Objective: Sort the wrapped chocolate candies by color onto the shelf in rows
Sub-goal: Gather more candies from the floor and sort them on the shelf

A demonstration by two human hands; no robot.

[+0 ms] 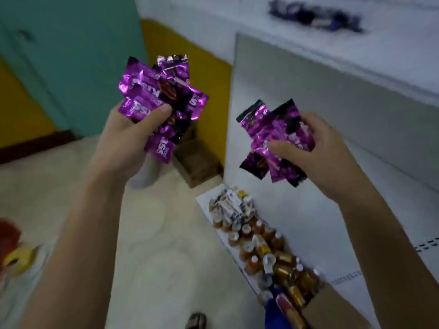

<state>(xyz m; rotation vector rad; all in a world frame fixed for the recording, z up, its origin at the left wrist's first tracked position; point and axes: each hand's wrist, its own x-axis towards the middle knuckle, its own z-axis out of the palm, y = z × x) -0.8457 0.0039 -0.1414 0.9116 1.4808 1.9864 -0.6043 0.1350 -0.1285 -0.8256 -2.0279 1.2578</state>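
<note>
My left hand (pixel 129 138) grips a fanned bundle of several shiny purple wrapped candies (pixel 164 96), held up at centre left. My right hand (pixel 316 150) holds a smaller bunch of purple candies (pixel 268 138), thumb pressed across them, in front of the white shelf unit (pixel 356 96). A blurred row of dark purple candies (pixel 313 16) lies on the upper shelf at the top right. On the lowest shelf below my right arm lies a band of gold, orange and white wrapped candies (pixel 259 243).
A brown cardboard box (pixel 197 162) stands on the pale floor beside the shelf's side panel. Teal and yellow walls rise behind. Red and yellow items (pixel 14 248) lie at the left edge. A sandalled foot (pixel 196 320) shows at the bottom.
</note>
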